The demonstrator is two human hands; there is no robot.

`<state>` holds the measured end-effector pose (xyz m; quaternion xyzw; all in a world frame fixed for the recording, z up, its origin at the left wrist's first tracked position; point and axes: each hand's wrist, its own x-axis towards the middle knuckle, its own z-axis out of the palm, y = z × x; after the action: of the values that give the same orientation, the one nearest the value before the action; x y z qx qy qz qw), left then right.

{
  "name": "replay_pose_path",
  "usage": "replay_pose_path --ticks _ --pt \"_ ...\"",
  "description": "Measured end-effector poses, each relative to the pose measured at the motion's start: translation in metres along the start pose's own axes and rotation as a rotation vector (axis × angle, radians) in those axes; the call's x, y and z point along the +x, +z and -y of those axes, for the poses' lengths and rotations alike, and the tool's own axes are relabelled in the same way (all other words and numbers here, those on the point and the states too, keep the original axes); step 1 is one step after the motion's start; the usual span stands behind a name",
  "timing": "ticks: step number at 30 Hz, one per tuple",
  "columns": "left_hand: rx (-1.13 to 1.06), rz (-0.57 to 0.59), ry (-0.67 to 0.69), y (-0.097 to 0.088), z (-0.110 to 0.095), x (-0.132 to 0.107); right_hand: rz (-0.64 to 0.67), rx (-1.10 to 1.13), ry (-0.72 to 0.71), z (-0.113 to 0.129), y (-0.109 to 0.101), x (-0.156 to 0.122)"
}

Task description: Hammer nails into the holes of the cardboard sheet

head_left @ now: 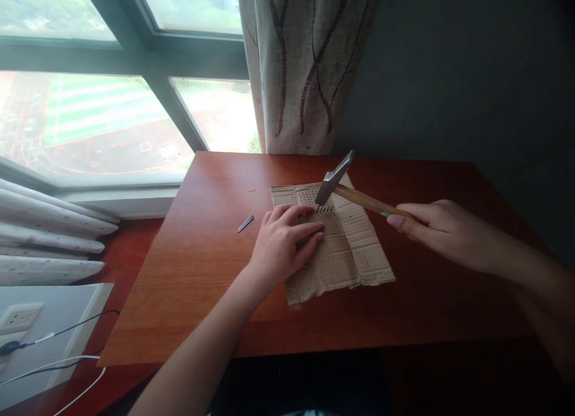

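My right hand [435, 227] is wrapped around the wooden handle of a hammer [335, 179]. The hammer's metal head is tilted, its lower end at a small perforated piece [308, 196] with rows of holes and short dark pieces like nails or pins along its near side. Under this lies a creased sheet of cardboard [330, 254]. My left hand [283, 239] rests palm down on the cardboard's left side, fingers apart, fingertips at the near edge of the perforated piece and partly hiding it. Left of that hand lie a few thin metal nails [245, 223] on the table.
The reddish wooden table [197, 272] has its near edge just in front of me. Beyond it hang a patterned curtain [305, 74] and a dark wall. A window [99, 116] is at the left, with a wall socket [20, 317] and cables [67, 362] lower down.
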<state>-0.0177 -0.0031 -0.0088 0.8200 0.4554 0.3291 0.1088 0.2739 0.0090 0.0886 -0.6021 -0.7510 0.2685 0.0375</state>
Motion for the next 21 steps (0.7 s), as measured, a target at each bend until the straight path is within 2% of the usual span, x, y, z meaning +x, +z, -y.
replay_pose_path --ticks 3,9,14,21 --pt "-0.003 0.0 0.001 0.0 0.0001 -0.0001 -0.024 -0.005 0.004 0.0009 0.0001 0.0007" --pt "-0.009 0.007 -0.008 -0.0009 -0.0005 0.0006 0.025 -0.003 -0.01 0.0039 0.0024 0.0022" --pt "-0.014 0.009 -0.005 -0.0006 -0.0004 0.0 -0.013 -0.02 0.004 0.0049 0.0 0.0005" --pt "-0.002 0.022 -0.012 -0.0007 0.0003 -0.0004 0.027 -0.045 -0.011 0.0092 0.0015 0.0012"
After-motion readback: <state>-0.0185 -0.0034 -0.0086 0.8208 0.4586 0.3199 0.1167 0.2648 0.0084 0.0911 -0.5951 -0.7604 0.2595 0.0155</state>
